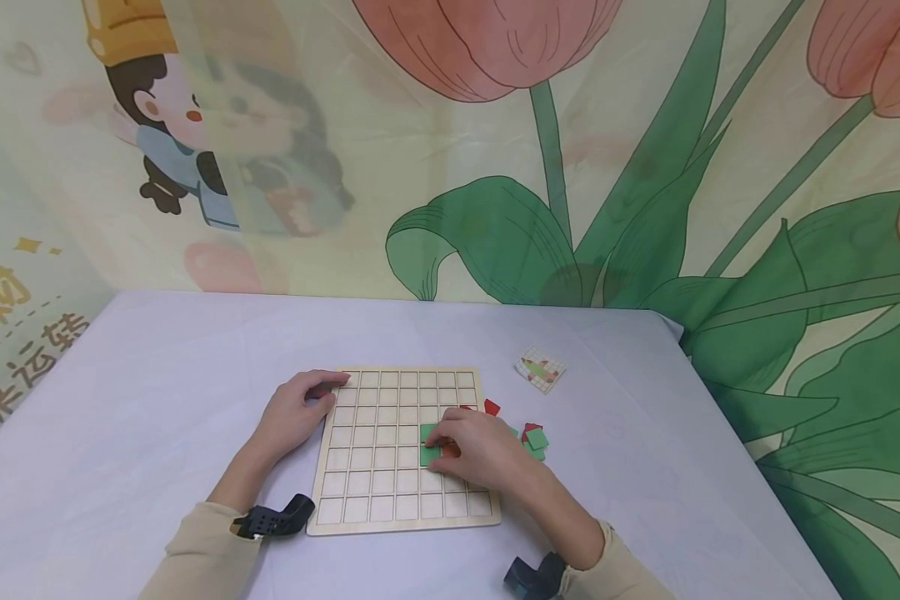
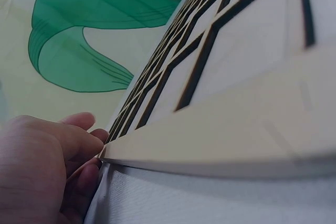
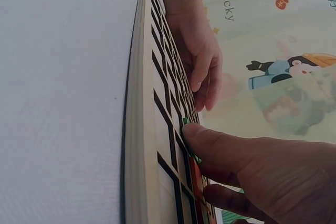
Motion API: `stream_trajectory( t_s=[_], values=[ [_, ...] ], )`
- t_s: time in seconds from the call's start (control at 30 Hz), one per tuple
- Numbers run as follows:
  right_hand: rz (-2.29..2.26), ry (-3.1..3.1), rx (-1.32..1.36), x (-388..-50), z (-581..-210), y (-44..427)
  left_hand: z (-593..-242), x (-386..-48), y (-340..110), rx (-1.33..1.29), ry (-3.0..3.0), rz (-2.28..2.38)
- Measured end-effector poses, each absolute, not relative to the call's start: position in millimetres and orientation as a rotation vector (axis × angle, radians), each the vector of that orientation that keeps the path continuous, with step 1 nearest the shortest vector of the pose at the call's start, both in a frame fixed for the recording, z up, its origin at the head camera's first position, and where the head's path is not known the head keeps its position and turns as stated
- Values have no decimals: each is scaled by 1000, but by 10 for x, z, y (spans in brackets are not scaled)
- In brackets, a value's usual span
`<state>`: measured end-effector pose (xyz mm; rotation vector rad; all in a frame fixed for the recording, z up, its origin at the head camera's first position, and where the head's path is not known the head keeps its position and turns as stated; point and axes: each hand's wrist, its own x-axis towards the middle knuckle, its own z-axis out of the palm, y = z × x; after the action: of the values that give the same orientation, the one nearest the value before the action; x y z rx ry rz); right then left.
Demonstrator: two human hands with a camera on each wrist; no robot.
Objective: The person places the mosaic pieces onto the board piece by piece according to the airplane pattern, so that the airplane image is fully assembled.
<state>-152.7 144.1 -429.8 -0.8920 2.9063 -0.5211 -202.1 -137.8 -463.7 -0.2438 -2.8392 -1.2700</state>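
Observation:
A pale wooden grid board (image 1: pixel 383 481) lies flat on the table. My left hand (image 1: pixel 297 410) holds its far left corner; in the left wrist view the fingers and thumb of the left hand (image 2: pixel 44 166) meet at that corner. Over the right half of the board, my right hand (image 1: pixel 487 446) has thumb and index finger around a green square tile (image 1: pixel 429 456). Another green tile (image 1: pixel 426 431) sits just beyond it. An orange-red piece (image 1: pixel 450 450) shows partly under the fingers. The right wrist view shows the thumb of the right hand (image 3: pixel 268 174) at the green tile (image 3: pixel 185 121).
Right of the board lie loose green pieces (image 1: pixel 537 439) and red pieces (image 1: pixel 492 407), some hidden by the right hand. Farther back is a small pattern card (image 1: pixel 540 369). White cloth covers the table (image 1: pixel 195 350); a printed curtain (image 1: pixel 330 150) hangs behind it.

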Motion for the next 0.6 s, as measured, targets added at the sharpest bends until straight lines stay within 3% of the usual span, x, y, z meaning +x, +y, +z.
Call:
stream_trajectory(
  t_s=[0.6],
  values=[
    [-506, 2919, -878, -1526, -4308, 1444, -4643, -2024, -1375, -227, -2839, -1273]
  ],
)
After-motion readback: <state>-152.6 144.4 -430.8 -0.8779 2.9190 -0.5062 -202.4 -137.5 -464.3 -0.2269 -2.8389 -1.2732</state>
